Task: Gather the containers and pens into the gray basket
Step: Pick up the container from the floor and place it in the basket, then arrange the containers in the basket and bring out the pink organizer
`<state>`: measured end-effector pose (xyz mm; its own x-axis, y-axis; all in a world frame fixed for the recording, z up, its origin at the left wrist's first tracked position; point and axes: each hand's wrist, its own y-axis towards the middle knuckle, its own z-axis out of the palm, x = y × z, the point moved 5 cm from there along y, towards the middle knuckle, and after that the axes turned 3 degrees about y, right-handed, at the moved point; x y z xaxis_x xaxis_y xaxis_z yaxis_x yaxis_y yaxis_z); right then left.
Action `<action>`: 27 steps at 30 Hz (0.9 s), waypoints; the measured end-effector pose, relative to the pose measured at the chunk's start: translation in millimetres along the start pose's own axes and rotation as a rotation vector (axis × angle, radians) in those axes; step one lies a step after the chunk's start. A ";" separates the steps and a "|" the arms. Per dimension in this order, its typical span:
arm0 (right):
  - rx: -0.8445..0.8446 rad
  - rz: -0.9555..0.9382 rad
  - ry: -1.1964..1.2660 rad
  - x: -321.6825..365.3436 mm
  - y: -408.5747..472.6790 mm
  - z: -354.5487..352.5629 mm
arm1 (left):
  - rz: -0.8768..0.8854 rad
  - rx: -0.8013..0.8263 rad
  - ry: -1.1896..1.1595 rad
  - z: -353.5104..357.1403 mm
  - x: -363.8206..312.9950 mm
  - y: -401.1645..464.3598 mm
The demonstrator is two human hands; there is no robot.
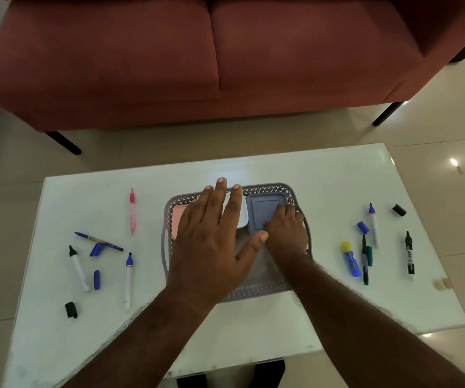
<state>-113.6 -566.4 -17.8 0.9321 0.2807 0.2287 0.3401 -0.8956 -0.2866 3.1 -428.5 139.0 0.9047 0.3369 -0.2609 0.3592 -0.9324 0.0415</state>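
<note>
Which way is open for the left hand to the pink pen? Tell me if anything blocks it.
Probably yes. The left hand lies open over the gray basket, holding nothing. The pink pen lies alone on the white table to its left, with only bare tabletop between them.

Containers (265,212) in basket (259,292), pens (127,278) beside

The basket (281,191) is gray with a perforated lattice wall, holding a slate-blue lid (265,210), a pink container (176,221) and a white one (243,217). A pink pen (132,210) lies at 9 o'clock, a blue glue stick (351,259) (yellow cap) at 3 o'clock on the white table (253,326).
</note>
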 end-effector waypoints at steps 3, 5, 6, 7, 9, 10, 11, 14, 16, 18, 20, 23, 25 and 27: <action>0.039 -0.020 -0.003 0.1 1.1 0.2 | 0.009 -0.010 -0.004 0.4 1.5 4.2; 0.028 -0.018 0.011 0.4 -1.9 -3.1 | -0.002 -0.026 -0.020 -1.4 3.5 7.6; 0.001 -0.022 0.014 1.4 -4.4 -5.9 | -0.010 -0.034 -0.028 -2.7 4.7 8.6; -0.027 -0.028 0.016 2.4 -6.9 -8.1 | -0.018 -0.043 -0.034 -3.1 6.4 9.0; -0.038 -0.046 0.027 5.2 -11.0 -7.5 | -0.028 -0.051 -0.034 -2.1 10.2 8.2; -0.018 -0.061 0.025 6.3 -12.5 -4.6 | -0.034 -0.046 -0.033 -0.7 12.2 7.2; 0.010 -0.071 0.018 6.2 -13.6 -0.6 | -0.038 -0.040 -0.033 1.2 13.9 6.3; 0.067 -0.080 0.003 4.8 -15.4 7.8 | -0.043 -0.031 -0.024 6.5 17.3 3.4; 0.076 -0.074 0.005 4.7 -16.8 10.1 | -0.033 -0.029 -0.017 10.1 17.7 0.8; 0.076 -0.069 0.014 5.2 -18.5 10.1 | -0.013 -0.036 -0.014 12.4 17.0 -0.8; 0.043 -0.065 0.051 6.2 -22.9 6.1 | -0.012 -0.042 -0.010 13.2 17.8 -0.8; -0.080 -0.096 0.166 15.8 -33.7 -11.4 | -0.035 -0.043 -0.013 12.2 22.5 0.4; -0.144 -0.139 0.235 30.6 -39.1 -27.2 | -0.040 -0.060 -0.004 9.9 27.8 0.5; -0.204 -0.191 0.273 48.0 -44.3 -44.8 | -0.039 -0.086 0.032 5.5 35.8 -1.0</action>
<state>-89.5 -528.7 47.5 0.7777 0.3717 0.5070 0.4472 -0.8939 -0.0307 33.9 -416.3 124.3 0.8962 0.3778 -0.2327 0.4111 -0.9043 0.1148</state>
